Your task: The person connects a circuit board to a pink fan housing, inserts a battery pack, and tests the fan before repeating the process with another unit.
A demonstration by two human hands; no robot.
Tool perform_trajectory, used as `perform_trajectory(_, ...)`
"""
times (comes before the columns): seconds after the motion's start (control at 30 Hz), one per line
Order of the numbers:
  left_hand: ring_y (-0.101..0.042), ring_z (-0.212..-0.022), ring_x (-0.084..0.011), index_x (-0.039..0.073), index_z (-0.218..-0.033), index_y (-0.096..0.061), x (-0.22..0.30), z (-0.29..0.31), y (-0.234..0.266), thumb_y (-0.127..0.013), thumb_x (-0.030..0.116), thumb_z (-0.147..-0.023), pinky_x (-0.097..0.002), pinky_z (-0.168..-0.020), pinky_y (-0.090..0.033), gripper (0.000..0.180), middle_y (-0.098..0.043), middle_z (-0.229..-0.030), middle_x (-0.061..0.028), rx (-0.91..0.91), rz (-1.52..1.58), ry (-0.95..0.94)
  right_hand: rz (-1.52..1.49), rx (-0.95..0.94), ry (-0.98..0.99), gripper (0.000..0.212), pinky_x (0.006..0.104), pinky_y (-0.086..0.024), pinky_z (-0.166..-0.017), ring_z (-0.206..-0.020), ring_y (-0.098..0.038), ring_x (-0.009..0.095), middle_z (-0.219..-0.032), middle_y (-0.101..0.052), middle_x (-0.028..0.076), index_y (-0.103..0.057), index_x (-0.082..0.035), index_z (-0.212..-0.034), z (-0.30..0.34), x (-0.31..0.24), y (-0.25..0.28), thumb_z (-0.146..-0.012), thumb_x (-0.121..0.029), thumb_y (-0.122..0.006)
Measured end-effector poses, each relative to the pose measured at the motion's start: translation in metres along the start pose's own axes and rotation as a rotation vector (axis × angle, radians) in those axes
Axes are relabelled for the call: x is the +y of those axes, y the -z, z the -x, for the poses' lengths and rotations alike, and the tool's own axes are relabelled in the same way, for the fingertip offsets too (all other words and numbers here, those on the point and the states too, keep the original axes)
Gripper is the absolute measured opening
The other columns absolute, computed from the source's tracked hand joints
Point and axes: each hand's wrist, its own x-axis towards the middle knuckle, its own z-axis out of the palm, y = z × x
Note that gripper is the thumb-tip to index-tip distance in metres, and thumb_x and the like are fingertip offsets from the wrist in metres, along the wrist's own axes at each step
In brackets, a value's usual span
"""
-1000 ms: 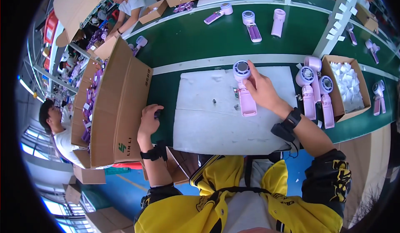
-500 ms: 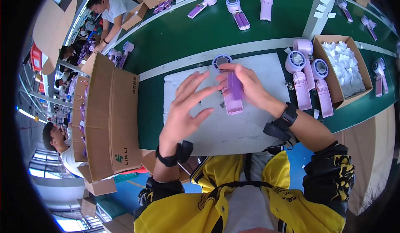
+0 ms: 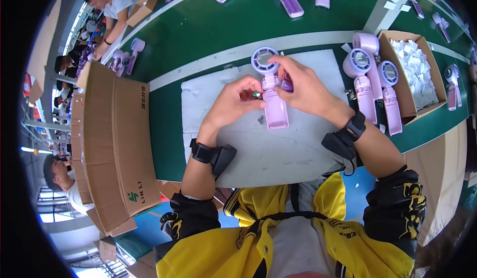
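A pink handheld fan (image 3: 276,113) with a round lilac head lies on the grey mat, its handle pointing toward me and its shell looking hollow. At the left of its neck, my left hand (image 3: 233,101) pinches a small green circuit board (image 3: 257,95) between thumb and finger. My right hand (image 3: 309,90) curls over the neck from the other side. A dark purple piece (image 3: 286,85) is held in its fingers, mostly hidden, so its exact kind cannot be made out. The right index fingertip reaches the edge of the fan head.
Several pink fans (image 3: 365,96) lie right of the mat (image 3: 218,163), beside a carton (image 3: 437,99) of white paper pieces. A large cardboard box (image 3: 131,154) stands at the left. More fans rest beyond the white rail (image 3: 208,59). Other people work at the far left.
My left hand, open in the air before, has come down to the fan's neck and pinches the board. My right hand has lowered the purple piece beside the neck. The whole view has shifted slightly.
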Motion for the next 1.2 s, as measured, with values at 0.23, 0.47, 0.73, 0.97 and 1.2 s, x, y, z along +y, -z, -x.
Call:
perform_trajectory(0.23,-0.057,-0.077,-0.0083,0.002,-0.094,-0.062,0.018,0.004,-0.005,-0.072,0.004,-0.083,-0.0257,-0.070,-0.047,0.015,-0.065,-0.087,-0.0001,0.012,-0.064,-0.053,0.106,-0.072,0.141,0.048,0.0348,-0.052,-0.069,-0.078,-0.063,0.025,-0.088,-0.063,0.008,-0.059,-0.008,-0.117,0.006,-0.005,0.005,-0.073,0.004,-0.070)
perform_trajectory(0.47,-0.056,-0.079,-0.0103,0.002,-0.101,-0.063,0.020,0.004,-0.009,-0.070,0.005,-0.086,-0.0271,-0.076,-0.047,0.017,-0.065,-0.091,-0.0005,0.021,-0.111,-0.059,0.156,-0.137,0.168,0.043,0.0345,-0.054,-0.069,-0.081,-0.064,0.026,-0.091,-0.065,0.009,-0.062,-0.008,-0.112,0.008,-0.011,0.002,-0.072,0.004,-0.072)
perform_trajectory(0.73,-0.057,-0.080,-0.0124,0.003,-0.102,-0.063,0.023,0.008,-0.011,-0.069,0.006,-0.085,-0.0282,-0.078,-0.048,0.018,-0.065,-0.091,-0.0028,0.006,-0.187,-0.002,0.180,-0.155,0.153,0.043,0.0343,-0.054,-0.070,-0.082,-0.065,0.027,-0.089,-0.065,0.010,-0.062,-0.006,-0.112,0.010,-0.015,0.004,-0.071,0.005,-0.073)
perform_trajectory(0.97,-0.058,-0.083,-0.0126,0.003,-0.103,-0.063,0.020,0.005,-0.012,-0.067,0.003,-0.084,-0.0285,-0.079,-0.049,0.019,-0.065,-0.091,-0.0044,0.019,-0.160,-0.105,0.167,-0.168,0.109,0.048,0.0345,-0.053,-0.071,-0.082,-0.063,0.026,-0.088,-0.065,0.009,-0.058,-0.007,-0.116,0.010,-0.014,0.002,-0.072,0.005,-0.073)
perform_trajectory(1.2,-0.063,-0.080,-0.0168,0.001,-0.101,-0.063,0.017,0.005,-0.013,-0.064,-0.002,-0.080,-0.0293,-0.074,-0.051,0.021,-0.067,-0.088,-0.0088,0.103,0.040,-0.083,0.152,-0.180,0.090,0.053,0.0346,-0.052,-0.074,-0.083,-0.062,0.025,-0.086,-0.065,0.006,-0.055,-0.009,-0.121,0.008,-0.014,0.001,-0.073,0.005,-0.073)
